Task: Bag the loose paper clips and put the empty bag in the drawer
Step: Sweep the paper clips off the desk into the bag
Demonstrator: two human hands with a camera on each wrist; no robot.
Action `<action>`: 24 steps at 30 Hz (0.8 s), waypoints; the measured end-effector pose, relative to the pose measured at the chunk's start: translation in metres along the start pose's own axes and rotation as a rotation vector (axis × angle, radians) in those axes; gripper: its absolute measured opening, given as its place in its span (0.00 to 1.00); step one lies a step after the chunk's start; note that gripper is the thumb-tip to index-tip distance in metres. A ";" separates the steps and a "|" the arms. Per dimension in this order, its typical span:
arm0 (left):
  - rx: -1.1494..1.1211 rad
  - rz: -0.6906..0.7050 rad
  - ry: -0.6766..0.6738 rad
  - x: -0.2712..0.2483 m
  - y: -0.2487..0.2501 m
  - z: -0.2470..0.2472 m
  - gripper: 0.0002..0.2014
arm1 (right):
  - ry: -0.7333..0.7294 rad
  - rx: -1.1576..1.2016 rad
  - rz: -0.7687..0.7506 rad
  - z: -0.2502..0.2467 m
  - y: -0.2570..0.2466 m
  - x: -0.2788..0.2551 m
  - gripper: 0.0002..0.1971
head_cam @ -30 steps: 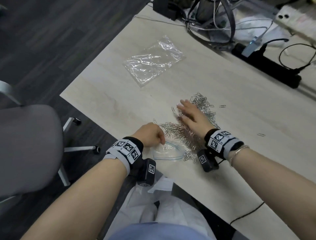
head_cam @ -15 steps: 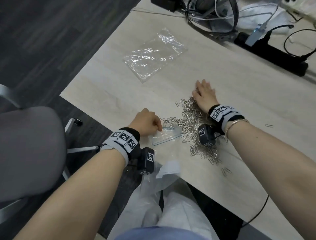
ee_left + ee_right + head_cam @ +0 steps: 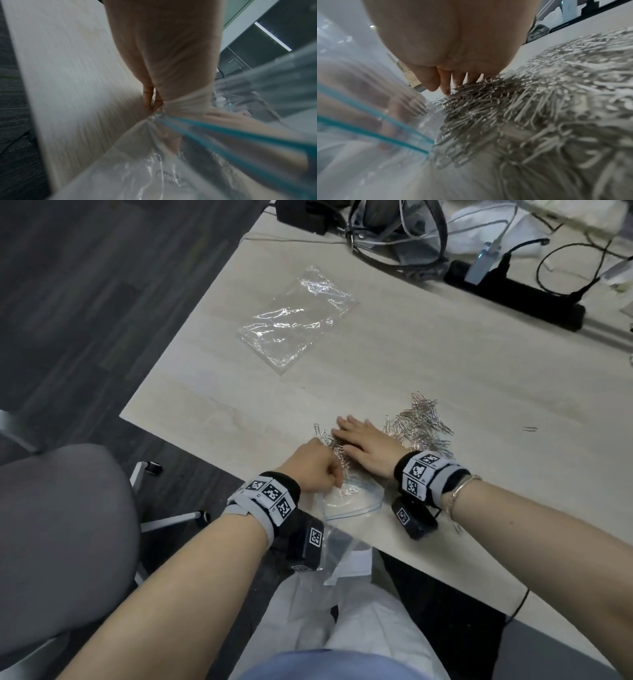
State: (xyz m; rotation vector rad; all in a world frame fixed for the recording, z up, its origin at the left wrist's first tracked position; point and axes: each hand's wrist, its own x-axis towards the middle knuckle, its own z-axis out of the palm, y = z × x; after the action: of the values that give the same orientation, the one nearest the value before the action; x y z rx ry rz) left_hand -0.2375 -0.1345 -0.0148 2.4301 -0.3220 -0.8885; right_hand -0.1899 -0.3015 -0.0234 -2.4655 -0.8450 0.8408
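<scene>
Left hand (image 3: 310, 465) pinches zip bag (image 3: 352, 501); right hand (image 3: 368, 446) flat on paper clips (image 3: 421, 422); writing apparently unreadable

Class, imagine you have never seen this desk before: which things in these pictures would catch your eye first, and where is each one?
First, the glinting heap of silver paper clips near the desk's front edge, with the right hand flat on it. Just left, the left hand grips the mouth of a clear zip bag with a blue seal at the desk edge. Farther back lies a second, crinkled clear bag, flat on the desk.
</scene>
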 end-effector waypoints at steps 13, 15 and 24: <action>-0.106 0.055 -0.007 0.000 0.003 0.005 0.12 | 0.432 0.238 0.670 -0.029 0.082 -0.035 0.29; -0.099 0.059 0.004 0.000 0.004 0.005 0.12 | 0.394 0.222 0.602 -0.027 0.075 -0.027 0.29; -0.068 0.028 0.060 -0.005 0.012 0.008 0.11 | 0.142 0.104 0.255 -0.002 0.025 -0.021 0.30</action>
State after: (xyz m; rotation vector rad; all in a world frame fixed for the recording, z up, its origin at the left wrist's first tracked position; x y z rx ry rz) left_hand -0.2470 -0.1460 -0.0108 2.3790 -0.2978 -0.7994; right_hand -0.1917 -0.3343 -0.0268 -2.5377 -0.4326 0.7604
